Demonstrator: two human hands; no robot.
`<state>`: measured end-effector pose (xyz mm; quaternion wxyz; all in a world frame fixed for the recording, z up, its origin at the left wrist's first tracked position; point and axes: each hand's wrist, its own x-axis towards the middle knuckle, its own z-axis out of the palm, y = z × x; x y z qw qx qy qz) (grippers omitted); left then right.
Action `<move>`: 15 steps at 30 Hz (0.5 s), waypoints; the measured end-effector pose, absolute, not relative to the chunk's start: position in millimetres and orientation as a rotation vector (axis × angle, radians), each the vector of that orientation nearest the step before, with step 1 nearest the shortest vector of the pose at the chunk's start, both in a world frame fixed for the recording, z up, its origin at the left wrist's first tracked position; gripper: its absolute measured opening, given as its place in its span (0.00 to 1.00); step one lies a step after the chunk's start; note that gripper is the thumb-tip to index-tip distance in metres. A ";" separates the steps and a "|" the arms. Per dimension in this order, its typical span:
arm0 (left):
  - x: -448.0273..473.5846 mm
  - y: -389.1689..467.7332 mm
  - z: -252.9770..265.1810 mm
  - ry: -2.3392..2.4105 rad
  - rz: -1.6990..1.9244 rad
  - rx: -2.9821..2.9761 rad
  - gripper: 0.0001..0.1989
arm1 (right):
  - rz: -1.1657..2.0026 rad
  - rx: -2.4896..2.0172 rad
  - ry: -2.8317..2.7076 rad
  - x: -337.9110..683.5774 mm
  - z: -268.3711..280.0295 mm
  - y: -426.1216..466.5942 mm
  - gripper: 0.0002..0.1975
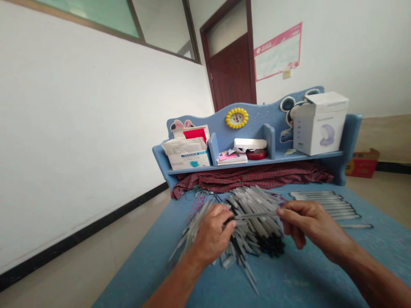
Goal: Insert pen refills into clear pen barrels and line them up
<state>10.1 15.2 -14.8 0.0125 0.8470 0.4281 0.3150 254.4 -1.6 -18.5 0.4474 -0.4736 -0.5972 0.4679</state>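
Between my two hands stretches a thin, translucent plastic stick (257, 214), level above the heap. Its left end is in my left hand (213, 233), whose thumb and fingers close around a dark part there. My right hand (310, 226) pinches the other end between thumb and index finger. Below lies a large pile of similar clear sticks (253, 199), some with black ends (271, 245) bunched at the front. To the right of my right hand, several sticks (327, 205) lie side by side in a row. What exactly they are, I cannot tell.
The blue desk (298, 278) has a raised shelf with a mask box (189, 160), a white carton (321, 128), a red round tin (257, 155) and a yellow clock (237, 118). A checked cloth (231, 179) lies beneath the shelf. A white wall (80, 107) stands at left.
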 end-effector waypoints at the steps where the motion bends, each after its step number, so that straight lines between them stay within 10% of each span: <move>1: 12.9 14.9 -14.0 1.348 0.938 2.655 0.06 | 1.153 -1.177 -1.466 255.5 -17.6 -1.6 0.20; 15: 18.9 17.9 -9.1 1.267 1.045 2.634 0.03 | 1.122 -1.199 -1.440 260.8 -11.3 -3.7 0.18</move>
